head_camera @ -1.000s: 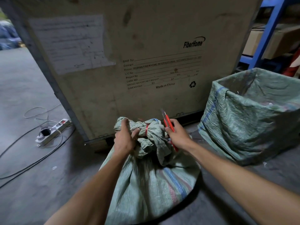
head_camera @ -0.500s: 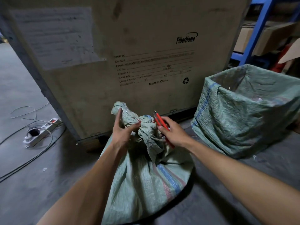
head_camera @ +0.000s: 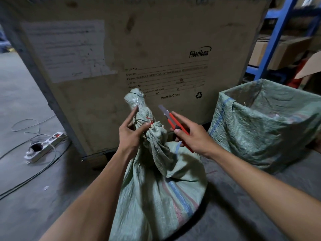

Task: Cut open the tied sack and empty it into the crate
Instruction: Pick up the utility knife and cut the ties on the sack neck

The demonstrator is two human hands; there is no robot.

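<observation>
A green woven sack (head_camera: pixel 156 193) stands on the floor in front of me, its neck bunched and bound with a red tie (head_camera: pixel 149 120). My left hand (head_camera: pixel 130 134) grips the neck just below the tie and holds the top upright. My right hand (head_camera: pixel 191 134) holds a red utility knife (head_camera: pixel 173 122), its blade out and pointing up-left, a short gap to the right of the neck. A large wooden crate (head_camera: pixel 147 49) with printed shipping text rises directly behind the sack.
An open green sack-lined bin (head_camera: pixel 265 126) stands to the right. Blue shelving (head_camera: pixel 274 40) with cardboard boxes is behind it. A white power strip (head_camera: pixel 43 146) and cables lie on the concrete floor at the left.
My left hand has pulled the sack's neck up and straightened it, exposing the red tie. My right hand has drawn the knife away from the neck to the right.
</observation>
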